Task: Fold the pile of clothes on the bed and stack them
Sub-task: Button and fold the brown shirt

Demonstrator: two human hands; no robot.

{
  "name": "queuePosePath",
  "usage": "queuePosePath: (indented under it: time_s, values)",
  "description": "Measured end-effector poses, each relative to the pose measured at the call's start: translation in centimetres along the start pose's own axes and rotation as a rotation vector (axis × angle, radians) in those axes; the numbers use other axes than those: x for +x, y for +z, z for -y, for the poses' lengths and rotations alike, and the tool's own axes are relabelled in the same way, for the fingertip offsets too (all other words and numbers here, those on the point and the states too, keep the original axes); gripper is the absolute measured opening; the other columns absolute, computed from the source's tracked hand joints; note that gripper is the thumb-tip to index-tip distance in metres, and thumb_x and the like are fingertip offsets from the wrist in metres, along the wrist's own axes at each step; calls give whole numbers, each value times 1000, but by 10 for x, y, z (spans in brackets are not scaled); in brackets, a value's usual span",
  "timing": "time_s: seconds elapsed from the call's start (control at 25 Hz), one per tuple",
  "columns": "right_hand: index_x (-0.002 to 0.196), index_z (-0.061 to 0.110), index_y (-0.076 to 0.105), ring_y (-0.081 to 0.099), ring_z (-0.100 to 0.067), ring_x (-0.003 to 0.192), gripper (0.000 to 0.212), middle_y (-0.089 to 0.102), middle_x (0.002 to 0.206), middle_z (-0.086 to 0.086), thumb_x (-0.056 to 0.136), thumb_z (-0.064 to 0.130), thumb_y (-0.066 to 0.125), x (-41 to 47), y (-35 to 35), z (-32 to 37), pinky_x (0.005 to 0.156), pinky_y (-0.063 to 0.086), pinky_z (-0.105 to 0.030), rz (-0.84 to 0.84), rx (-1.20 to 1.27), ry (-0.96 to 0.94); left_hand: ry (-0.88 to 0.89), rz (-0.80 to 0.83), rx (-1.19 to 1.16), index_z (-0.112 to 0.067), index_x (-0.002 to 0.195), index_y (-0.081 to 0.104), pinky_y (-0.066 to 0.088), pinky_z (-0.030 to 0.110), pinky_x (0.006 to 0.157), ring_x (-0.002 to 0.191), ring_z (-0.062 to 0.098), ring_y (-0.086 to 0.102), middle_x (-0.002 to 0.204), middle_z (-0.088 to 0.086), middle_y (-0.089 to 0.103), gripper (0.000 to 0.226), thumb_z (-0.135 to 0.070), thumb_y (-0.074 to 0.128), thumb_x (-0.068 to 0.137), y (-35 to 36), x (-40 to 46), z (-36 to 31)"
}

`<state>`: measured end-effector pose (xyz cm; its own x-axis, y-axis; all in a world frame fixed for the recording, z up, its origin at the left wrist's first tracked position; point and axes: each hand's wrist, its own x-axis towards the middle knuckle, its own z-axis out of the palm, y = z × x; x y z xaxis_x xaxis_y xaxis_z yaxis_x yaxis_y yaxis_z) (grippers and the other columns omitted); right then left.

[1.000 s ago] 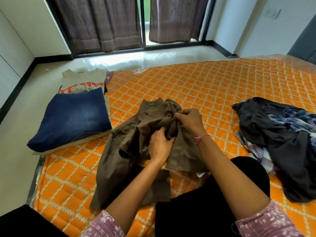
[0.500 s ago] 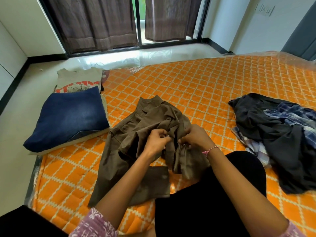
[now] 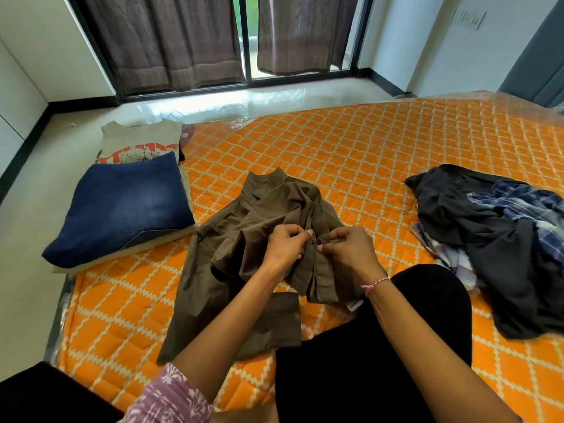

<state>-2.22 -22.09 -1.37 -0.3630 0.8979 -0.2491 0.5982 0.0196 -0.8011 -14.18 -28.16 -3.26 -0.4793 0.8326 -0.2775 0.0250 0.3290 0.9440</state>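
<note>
Brown shirt [image 3: 262, 239] is lying mid-bed [image 3: 366, 154], with both hands pinching its front edges at a button: left hand [image 3: 285, 247] on one side, right hand [image 3: 351, 251] on the other. I'd do up that button first and pull the front flat, so the fold sits neatly.

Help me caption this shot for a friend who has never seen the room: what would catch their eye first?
The bright orange quilted mattress fills the frame. At its middle, the left hand and right hand pinch the button placket of a crumpled olive-brown shirt. A folded stack topped by blue jeans sits at the left edge, and an unfolded pile of dark and plaid clothes lies at the right.
</note>
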Motion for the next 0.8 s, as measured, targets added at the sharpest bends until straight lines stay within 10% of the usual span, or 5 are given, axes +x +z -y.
queuePosePath:
  time_s: [0.28,0.8]
  values:
    - [85,10,77,66,-18,77,8,74,82,-6,82,13,71,-16,17,10,73,51,-28,-232,-164,-204,48,-289,97,-18,54,63,57,44,71,64,22,66,57,4,64,34,-29,69,85,8,3,1]
    - [89,10,77,63,-11,68,14,74,79,-4,88,15,63,-15,31,5,60,41,-11,-327,-118,-231,94,-324,202,-15,67,70,56,35,69,68,20,67,62,1,65,22,-28,68,85,15,5,2]
